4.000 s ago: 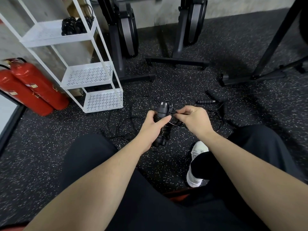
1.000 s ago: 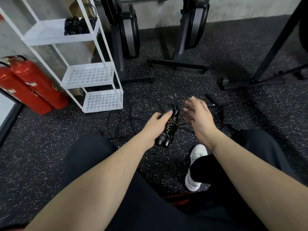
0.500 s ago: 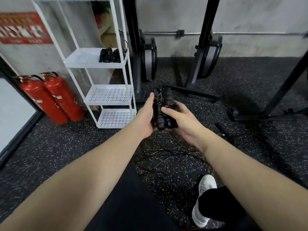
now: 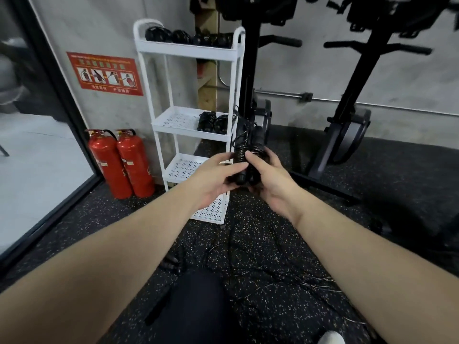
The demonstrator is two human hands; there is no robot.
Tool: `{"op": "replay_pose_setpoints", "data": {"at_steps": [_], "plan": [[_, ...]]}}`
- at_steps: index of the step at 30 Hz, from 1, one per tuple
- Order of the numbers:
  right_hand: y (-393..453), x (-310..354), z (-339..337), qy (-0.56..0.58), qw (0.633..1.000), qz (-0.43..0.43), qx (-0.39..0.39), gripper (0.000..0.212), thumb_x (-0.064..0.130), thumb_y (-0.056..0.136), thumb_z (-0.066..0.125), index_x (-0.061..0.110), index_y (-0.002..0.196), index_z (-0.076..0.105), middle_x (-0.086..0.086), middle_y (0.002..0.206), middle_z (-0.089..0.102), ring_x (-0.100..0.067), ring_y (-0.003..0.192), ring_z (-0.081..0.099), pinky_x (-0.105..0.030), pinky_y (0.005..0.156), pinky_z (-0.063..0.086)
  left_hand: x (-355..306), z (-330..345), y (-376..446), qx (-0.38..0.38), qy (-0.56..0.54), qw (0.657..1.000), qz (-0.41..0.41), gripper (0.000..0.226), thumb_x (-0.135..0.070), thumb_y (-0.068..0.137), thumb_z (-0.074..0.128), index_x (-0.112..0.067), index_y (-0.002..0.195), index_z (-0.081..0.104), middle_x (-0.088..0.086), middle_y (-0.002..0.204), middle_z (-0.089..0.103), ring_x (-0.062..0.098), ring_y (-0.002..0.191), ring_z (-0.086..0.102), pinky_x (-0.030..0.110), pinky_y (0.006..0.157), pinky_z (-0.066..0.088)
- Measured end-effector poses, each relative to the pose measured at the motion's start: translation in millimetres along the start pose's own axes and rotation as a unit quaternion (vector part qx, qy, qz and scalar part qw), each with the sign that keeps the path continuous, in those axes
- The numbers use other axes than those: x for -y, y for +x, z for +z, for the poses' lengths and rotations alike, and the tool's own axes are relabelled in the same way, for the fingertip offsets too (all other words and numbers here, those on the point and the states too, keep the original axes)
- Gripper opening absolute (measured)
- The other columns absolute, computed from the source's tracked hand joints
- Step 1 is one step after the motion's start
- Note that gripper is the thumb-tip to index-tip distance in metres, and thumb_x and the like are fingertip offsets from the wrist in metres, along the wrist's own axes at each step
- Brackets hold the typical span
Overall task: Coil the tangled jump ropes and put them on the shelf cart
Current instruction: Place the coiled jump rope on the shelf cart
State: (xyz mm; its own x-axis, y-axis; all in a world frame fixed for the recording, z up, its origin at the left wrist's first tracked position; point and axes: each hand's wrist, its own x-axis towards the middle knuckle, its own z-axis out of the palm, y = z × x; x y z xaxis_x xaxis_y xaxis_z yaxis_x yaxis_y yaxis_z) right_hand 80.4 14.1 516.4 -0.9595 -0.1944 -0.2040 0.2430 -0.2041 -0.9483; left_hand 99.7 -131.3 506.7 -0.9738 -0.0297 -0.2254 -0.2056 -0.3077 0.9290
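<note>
Jump rope (image 4: 244, 155), coiled round its two black handles, sits between my hands in front of the white shelf cart (image 4: 188, 115). My left hand (image 4: 216, 180) cups it from the side; my right hand (image 4: 269, 180) grips the handles. More rope (image 4: 260, 264) lies tangled on the floor. I can't read the writing on the red sign (image 4: 105, 73).

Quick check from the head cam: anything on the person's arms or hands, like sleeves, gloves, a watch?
Nothing visible. Both forearms are bare right down to the frame's lower edge, with no sleeve cuffs showing. The left hand and right hand have no gloves, and no watch, band or rings can be seen.
</note>
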Motion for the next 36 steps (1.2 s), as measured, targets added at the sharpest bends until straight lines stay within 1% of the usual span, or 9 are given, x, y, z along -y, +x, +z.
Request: {"op": "replay_pose_setpoints", "data": {"at_steps": [5,10,16,19,21,24,27,31,36], "plan": [[43,1,27,-0.029,0.999,-0.001,0.026,0.059,0.036,0.089,0.078,0.045,0.137,0.045,0.004,0.119,0.073,-0.024,0.111,0.07,-0.042,0.092,0.053,-16,-25,24,-0.018,-0.021,0.999,0.044,0.036,0.007,0.09,0.069,-0.018,0.115,0.063,0.01,0.111,0.076,0.023,0.102,0.075,0.034,0.085,0.062],[98,7,53,-0.097,0.994,-0.022,0.037,0.062,0.046,0.087,0.076,0.041,0.142,0.048,0.008,0.108,0.076,-0.015,0.09,0.07,-0.032,0.069,0.051,-34,-54,63,-0.071,-0.021,0.996,0.058,0.052,0.009,0.093,0.066,-0.011,0.14,0.055,0.012,0.118,0.073,0.026,0.106,0.074,0.034,0.088,0.062],[170,11,79,-0.24,0.969,-0.051,0.035,0.051,0.053,0.1,0.054,0.029,0.144,0.053,0.008,0.129,0.064,-0.014,0.113,0.063,-0.045,0.098,0.056,-51,-100,132,-0.163,-0.002,0.983,0.079,0.059,0.004,0.095,0.066,-0.01,0.149,0.047,0.008,0.111,0.072,0.02,0.089,0.076,0.032,0.08,0.062],[203,6,85,-0.363,0.925,-0.096,0.054,0.045,0.042,0.103,0.05,0.025,0.144,0.054,0.01,0.12,0.063,-0.007,0.097,0.059,-0.026,0.089,0.055,-58,-124,176,-0.213,0.045,0.971,0.095,0.06,0.003,0.092,0.07,-0.012,0.147,0.051,0.017,0.117,0.072,0.027,0.094,0.076,0.041,0.087,0.062],[224,3,89,-0.479,0.865,-0.123,0.085,0.048,0.037,0.102,0.051,0.025,0.149,0.048,0.006,0.128,0.06,-0.01,0.093,0.059,-0.014,0.074,0.049,-63,-136,204,-0.25,0.113,0.955,0.115,0.06,0.0,0.09,0.072,-0.013,0.145,0.053,0.018,0.119,0.071,0.026,0.096,0.073,0.039,0.086,0.061],[253,-8,96,-0.621,0.758,-0.161,0.117,0.056,0.035,0.099,0.051,0.023,0.153,0.043,-0.006,0.148,0.053,-0.028,0.127,0.053,-0.032,0.1,0.047,-75,-149,241,-0.278,0.192,0.932,0.129,0.055,0.001,0.093,0.067,-0.011,0.145,0.054,0.011,0.107,0.07,0.018,0.081,0.067,0.022,0.067,0.055],[274,-19,103,-0.687,0.691,-0.189,0.124,0.057,0.033,0.097,0.05,0.019,0.151,0.043,-0.008,0.152,0.046,-0.035,0.139,0.039,-0.043,0.115,0.035,-81,-164,275,-0.291,0.242,0.917,0.128,0.052,-0.001,0.094,0.064,-0.01,0.145,0.056,0.015,0.119,0.07,0.026,0.1,0.07,0.027,0.088,0.057],[292,-26,101,-0.728,0.646,-0.209,0.097,0.063,0.036,0.099,0.047,0.022,0.158,0.03,-0.001,0.163,0.032,-0.028,0.149,0.027,-0.044,0.12,0.028,-85,-176,317,-0.287,0.263,0.913,0.125,0.049,-0.003,0.095,0.061,-0.015,0.143,0.058,0.011,0.121,0.069,0.026,0.106,0.068,0.033,0.1,0.054],[305,-41,91,-0.731,0.648,-0.191,0.096,0.069,0.039,0.097,0.049,0.026,0.161,0.025,0.001,0.164,0.032,-0.029,0.148,0.03,-0.042,0.12,0.025,-86,-186,347,-0.259,0.333,0.903,0.079,0.038,0.003,0.098,0.056,-0.015,0.13,0.063,0.013,0.099,0.065,0.017,0.066,0.058,0.019,0.054,0.052]]}}
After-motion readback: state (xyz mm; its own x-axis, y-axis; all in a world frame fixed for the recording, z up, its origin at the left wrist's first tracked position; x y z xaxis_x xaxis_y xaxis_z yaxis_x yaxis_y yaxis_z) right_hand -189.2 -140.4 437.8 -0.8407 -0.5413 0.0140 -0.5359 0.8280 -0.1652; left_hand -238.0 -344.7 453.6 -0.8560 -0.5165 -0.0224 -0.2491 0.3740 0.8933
